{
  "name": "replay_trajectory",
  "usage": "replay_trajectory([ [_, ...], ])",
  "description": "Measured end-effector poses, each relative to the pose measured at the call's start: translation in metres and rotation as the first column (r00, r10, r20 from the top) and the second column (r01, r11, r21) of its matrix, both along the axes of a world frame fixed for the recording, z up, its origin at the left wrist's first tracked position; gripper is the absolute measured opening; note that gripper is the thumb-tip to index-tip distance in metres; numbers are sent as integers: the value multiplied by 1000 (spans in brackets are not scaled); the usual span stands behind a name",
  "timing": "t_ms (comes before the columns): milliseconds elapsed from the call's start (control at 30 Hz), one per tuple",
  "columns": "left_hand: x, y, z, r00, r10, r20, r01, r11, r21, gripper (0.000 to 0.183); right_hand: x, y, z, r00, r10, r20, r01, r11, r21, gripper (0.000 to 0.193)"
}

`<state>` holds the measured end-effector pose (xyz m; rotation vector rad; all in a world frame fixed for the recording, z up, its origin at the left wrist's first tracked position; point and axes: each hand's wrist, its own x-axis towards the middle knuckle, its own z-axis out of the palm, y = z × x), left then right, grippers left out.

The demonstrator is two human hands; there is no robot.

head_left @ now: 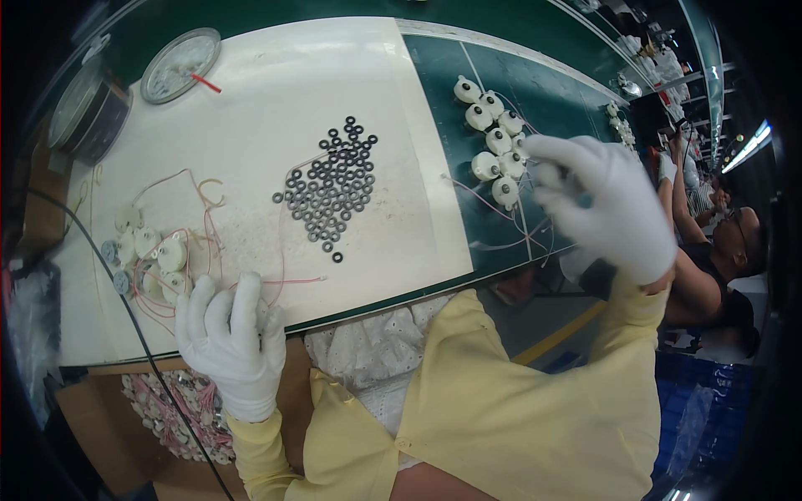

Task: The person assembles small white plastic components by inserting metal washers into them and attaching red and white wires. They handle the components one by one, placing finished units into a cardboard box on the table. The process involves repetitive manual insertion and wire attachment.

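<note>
My left hand point(234, 338), in a white glove, rests at the table's near edge with its fingers stretched and somewhat apart. It lies beside a cluster of white round motor-like parts point(171, 253) with pink wires. One thin pink wire point(296, 280) runs out to the right of the fingers. My right hand point(606, 204), also gloved, is smeared by motion over the green surface. Its fingertips reach the edge of a group of white round parts point(499, 140) with dark centres and trailing wires; whether it holds one is unclear.
Many small black rings point(334, 188) lie scattered mid-table on a white sheet point(276, 75). A clear tub point(90, 113) and a round lid point(180, 67) stand far left. An open carton point(109, 426) of wired parts sits below. A black cable point(138, 321) crosses the left side. Another person point(723, 259) works at right.
</note>
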<state>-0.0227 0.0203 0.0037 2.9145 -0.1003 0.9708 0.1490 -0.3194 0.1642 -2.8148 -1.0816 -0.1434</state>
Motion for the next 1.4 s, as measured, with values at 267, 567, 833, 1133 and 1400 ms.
replay_trajectory([
  [267,3,-1,1,999,4,-43,-4,1000,4,38,92,-75,-18,998,-57,37,66,951,-301,50],
  [567,1,-1,4,998,3,-60,-3,1000,-4,37,149,-56,-69,996,81,-49,-90,972,-215,58],
  [833,3,-2,-2,1000,3,-10,-3,1000,28,35,152,-78,-80,964,111,-242,-85,989,118,74],
  [1133,-14,-1,9,983,124,138,-134,989,67,28,137,-75,-62,993,63,97,-78,985,153,63],
  [1400,8,-63,66,845,-129,519,149,989,3,12,26,77,-52,391,690,-609,166,598,784,99],
])
